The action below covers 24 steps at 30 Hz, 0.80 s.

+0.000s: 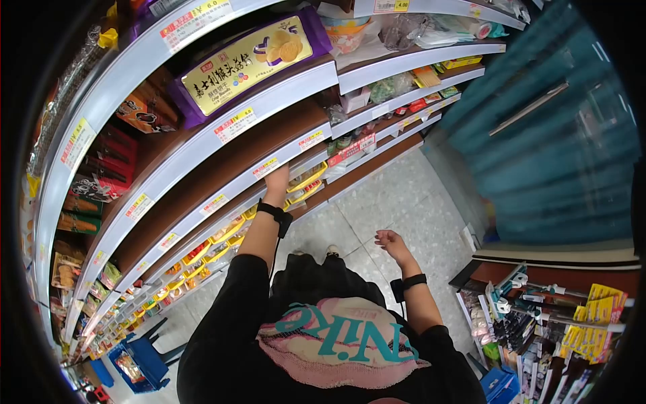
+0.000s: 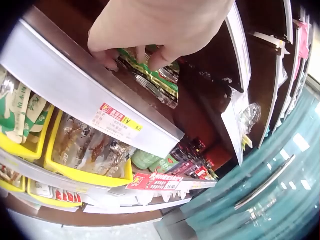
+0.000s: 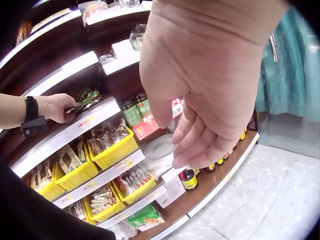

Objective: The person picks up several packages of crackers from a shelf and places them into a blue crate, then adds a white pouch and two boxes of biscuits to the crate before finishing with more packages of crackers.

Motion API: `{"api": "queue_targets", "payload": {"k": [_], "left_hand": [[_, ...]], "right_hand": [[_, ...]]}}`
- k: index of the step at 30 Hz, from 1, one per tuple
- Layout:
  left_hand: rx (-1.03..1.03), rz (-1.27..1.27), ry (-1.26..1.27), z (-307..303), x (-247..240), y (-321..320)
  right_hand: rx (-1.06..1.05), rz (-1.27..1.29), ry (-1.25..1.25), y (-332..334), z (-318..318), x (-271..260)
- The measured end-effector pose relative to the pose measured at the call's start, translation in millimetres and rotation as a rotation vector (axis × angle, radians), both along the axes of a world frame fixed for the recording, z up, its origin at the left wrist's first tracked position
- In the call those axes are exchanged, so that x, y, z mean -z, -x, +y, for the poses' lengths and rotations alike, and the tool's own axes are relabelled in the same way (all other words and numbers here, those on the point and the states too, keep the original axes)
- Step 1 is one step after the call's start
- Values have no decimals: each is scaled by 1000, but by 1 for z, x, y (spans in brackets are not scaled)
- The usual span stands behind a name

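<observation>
In the left wrist view, the left hand reaches over a brown shelf, its curled fingers gripping a shiny green packet; part of the packet is hidden under the hand. The right wrist view shows the same left hand at the left, with the green packet at its fingertips. From the head camera the left hand is at the shelf edge and the packet is out of sight. The right hand hangs over the floor holding nothing, fingers loosely bent; up close, the right hand hides part of the shelves.
Yellow bins of packaged food line the lower shelves. A purple biscuit box lies on an upper shelf. Teal curtain-like material hangs at the right, above a rack of yellow-carded goods. A blue stool-like object stands lower left.
</observation>
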<state>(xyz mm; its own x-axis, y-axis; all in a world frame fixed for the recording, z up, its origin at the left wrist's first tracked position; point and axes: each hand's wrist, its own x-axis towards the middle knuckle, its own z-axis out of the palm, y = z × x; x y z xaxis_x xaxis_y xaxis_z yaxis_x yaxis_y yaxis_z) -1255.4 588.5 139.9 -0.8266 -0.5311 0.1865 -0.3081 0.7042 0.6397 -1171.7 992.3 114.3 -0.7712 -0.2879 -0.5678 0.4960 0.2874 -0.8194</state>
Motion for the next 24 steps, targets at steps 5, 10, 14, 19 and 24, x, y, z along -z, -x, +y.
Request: {"api": "queue_targets", "payload": {"k": [5,10,14,19,24], "left_hand": [[-4,-1,-280,2,-12,-1],[-91,196,-568,9,-17,-2],[-178,325,-827,-3,26,9],[-251,459,-1172,18,-18,0],[-193,423,-1235,16,-21,1]], "right_hand": [[-53,15,36,21,13,11],[-109,-20,-26,37,14,3],[-139,-14,-17,45,11,6],[-134,28,10,47,7,3],[-133,8,22,45,10,6]]}}
